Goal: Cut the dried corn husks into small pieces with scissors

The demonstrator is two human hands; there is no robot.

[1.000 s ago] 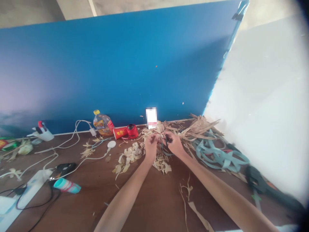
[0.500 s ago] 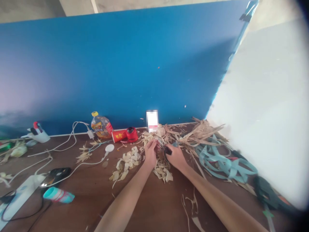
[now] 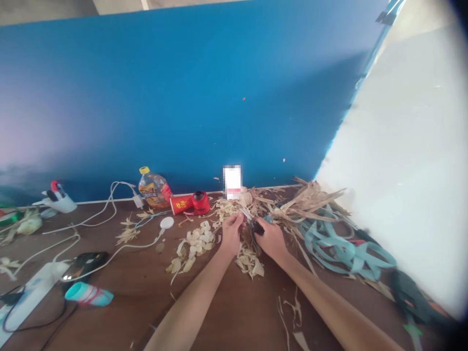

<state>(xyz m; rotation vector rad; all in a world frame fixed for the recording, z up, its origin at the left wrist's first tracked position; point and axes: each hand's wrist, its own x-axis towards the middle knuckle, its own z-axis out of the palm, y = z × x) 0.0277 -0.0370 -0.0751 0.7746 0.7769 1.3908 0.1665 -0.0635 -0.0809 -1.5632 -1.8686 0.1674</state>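
Note:
My right hand (image 3: 273,240) is closed around the black handle of a pair of scissors (image 3: 259,228), whose metal blades point up and left towards my other hand. My left hand (image 3: 231,233) is pinched shut close to the blade tips; what its fingers hold is too small to make out. Beneath and around both hands lie pale dried husk scraps (image 3: 250,263). A heap of cut, cream-coloured petal-like pieces (image 3: 199,240) sits just left of my left hand. Long dried husk strips (image 3: 309,202) are bunched to the right of the scissors.
A tangle of light blue ribbon (image 3: 347,248) and a dark tool (image 3: 411,295) lie at the right. Along the blue panel stand a bottle (image 3: 155,191), a red cup (image 3: 182,204) and a pen holder (image 3: 65,204). Cables, a power strip (image 3: 29,302) and a turquoise roll (image 3: 89,294) occupy the left.
The scissors' blades now show more clearly beside my left fingertips. Both hands stay over the scraps, and the whole view has shifted slightly.

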